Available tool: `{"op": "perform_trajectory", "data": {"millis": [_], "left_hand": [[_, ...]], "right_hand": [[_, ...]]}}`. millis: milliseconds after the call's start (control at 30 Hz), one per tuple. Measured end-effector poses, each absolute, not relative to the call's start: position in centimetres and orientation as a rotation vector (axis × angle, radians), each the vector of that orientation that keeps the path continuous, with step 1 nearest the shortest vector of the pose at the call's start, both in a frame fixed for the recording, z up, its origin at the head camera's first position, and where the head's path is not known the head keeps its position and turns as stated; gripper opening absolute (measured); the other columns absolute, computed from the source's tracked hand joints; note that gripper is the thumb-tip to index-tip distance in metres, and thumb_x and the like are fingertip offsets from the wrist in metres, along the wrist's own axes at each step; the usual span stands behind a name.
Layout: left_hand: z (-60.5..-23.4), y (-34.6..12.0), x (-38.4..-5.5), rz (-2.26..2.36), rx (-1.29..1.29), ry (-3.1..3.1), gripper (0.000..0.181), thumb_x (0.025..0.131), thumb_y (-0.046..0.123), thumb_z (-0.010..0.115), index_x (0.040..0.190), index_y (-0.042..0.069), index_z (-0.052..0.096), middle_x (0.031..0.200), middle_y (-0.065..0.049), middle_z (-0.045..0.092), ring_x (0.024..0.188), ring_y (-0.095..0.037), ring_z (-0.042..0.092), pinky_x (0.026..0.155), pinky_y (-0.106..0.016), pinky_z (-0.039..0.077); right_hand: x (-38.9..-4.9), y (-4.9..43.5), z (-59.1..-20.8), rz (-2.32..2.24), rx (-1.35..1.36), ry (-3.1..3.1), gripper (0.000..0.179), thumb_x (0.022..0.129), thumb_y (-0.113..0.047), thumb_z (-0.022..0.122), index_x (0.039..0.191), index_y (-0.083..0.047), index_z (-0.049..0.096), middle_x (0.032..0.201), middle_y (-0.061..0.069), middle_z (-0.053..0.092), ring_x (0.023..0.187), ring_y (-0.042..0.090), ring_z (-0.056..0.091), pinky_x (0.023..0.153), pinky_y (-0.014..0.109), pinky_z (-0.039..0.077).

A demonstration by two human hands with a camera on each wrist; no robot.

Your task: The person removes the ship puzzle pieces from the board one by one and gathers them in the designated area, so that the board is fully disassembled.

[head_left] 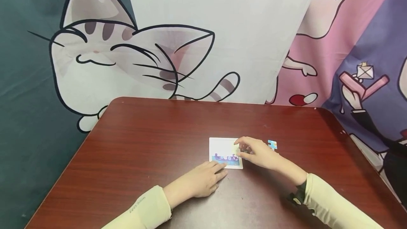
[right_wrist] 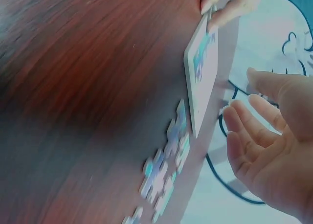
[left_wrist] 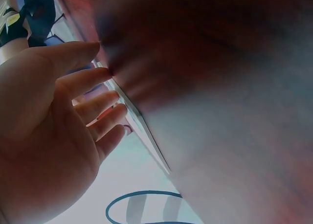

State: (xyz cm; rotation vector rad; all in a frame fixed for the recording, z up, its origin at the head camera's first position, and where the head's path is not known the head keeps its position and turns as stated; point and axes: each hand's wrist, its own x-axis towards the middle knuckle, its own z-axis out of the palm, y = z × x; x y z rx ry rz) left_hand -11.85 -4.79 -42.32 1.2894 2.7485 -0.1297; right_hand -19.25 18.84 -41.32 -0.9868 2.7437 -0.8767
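Observation:
A square white-framed jigsaw board (head_left: pixel 222 144) lies flat on the table, with a blue and purple picture along its near side. My left hand (head_left: pixel 203 179) rests at the board's near edge, fingers extended, fingertips on the corner and rim. Over the board's right edge hovers my right hand (head_left: pixel 259 153), its fingers loosely bent and thumb apart. In the right wrist view, nothing shows between the fingers of that hand (right_wrist: pixel 269 136). Several loose jigsaw pieces (right_wrist: pixel 159 175) lie on the table beside the board; in the head view the right hand partly covers them.
A blue-and-white jigsaw piece (head_left: pixel 272 144) lies right of the right hand. The reddish-brown wooden table (head_left: pixel 143 133) extends around the board. Behind it hangs a cloth backdrop (head_left: pixel 190 3) with cartoon cats.

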Motion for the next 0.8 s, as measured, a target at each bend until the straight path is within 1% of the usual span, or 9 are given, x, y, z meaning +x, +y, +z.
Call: {"op": "perform_trajectory", "data": {"millis": [100,167,333,467,667,800], "left_hand": [[-42.3,-4.7,-11.9,-0.119,1.288,2.75,0.048,0.094,0.036,0.051,0.139,0.02,0.045,0.147,0.001,0.038,0.128,-0.012,0.039,0.107,-0.029,0.031],[-42.2,-4.7,-11.9,-0.117,1.28,2.739,0.049,0.094,0.036,0.051,0.14,0.02,0.045,0.147,0.001,0.037,0.128,-0.012,0.038,0.108,-0.029,0.031],[-41.6,-4.9,-12.1,-0.135,1.257,2.717,0.05,0.095,0.036,0.051,0.141,0.021,0.043,0.147,0.001,0.037,0.125,-0.012,0.04,0.105,-0.029,0.035],[-41.4,-5.0,-12.3,-0.112,1.252,2.716,0.049,0.094,0.035,0.051,0.141,0.021,0.044,0.147,0.001,0.038,0.123,-0.013,0.041,0.103,-0.029,0.036],[-41.6,-5.0,-12.4,-0.118,1.267,2.713,0.049,0.094,0.036,0.051,0.141,0.021,0.043,0.147,0.001,0.037,0.122,-0.013,0.041,0.103,-0.029,0.037],[-41.7,-5.0,-12.4,-0.127,1.28,2.713,0.049,0.094,0.036,0.051,0.141,0.021,0.044,0.146,0.002,0.038,0.12,-0.012,0.042,0.102,-0.029,0.037]], "right_hand": [[-19.2,18.0,-41.5,-0.831,-1.048,2.721,0.033,0.085,-0.019,0.069,0.114,-0.009,0.058,0.093,0.002,0.064,0.082,0.015,0.06,0.067,0.03,0.051],[-19.1,17.4,-41.7,-0.81,-1.074,2.699,0.032,0.086,-0.019,0.068,0.115,-0.009,0.058,0.093,0.001,0.064,0.084,0.016,0.06,0.067,0.029,0.05],[-19.4,15.4,-42.3,-0.776,-1.137,2.658,0.032,0.087,-0.021,0.066,0.116,-0.01,0.057,0.091,0.001,0.063,0.081,0.014,0.06,0.069,0.028,0.049],[-19.6,14.2,-42.4,-0.749,-1.2,2.649,0.032,0.086,-0.019,0.066,0.115,-0.009,0.056,0.094,0.003,0.063,0.083,0.015,0.061,0.072,0.029,0.051],[-19.7,13.4,-42.3,-0.71,-1.18,2.659,0.034,0.085,-0.018,0.067,0.116,-0.01,0.056,0.1,0.005,0.062,0.091,0.017,0.06,0.077,0.033,0.05],[-19.8,13.0,-42.3,-0.671,-1.191,2.661,0.036,0.083,-0.015,0.069,0.116,-0.009,0.056,0.101,0.005,0.062,0.092,0.018,0.059,0.078,0.034,0.05]]}}
